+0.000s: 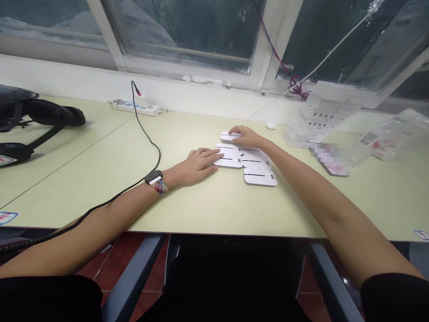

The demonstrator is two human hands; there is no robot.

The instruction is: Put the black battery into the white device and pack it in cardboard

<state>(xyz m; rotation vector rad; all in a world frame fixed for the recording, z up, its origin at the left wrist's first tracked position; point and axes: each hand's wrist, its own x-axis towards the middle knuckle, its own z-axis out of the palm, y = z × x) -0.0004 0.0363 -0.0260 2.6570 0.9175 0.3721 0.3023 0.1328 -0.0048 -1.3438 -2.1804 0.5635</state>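
Several flat white cards (259, 175) with black lines and small marks lie overlapping in a short row at the middle of the pale green table (208, 210). My left hand (194, 165) lies flat with fingers stretched, its fingertips resting on the leftmost card (229, 157). A dark watch with a beaded band (156, 181) is on that wrist. My right hand (244, 136) rests palm down over the far end of the row, fingers curved onto the farthest card (228, 136).
A black cable (147, 134) runs from a white power strip (137, 107) across the table's left half. Black bags (30, 120) lie far left. Stacked white boxes (311, 125) and clear plastic packs (389, 138) sit at right; a small white round object (271, 126) lies near them.
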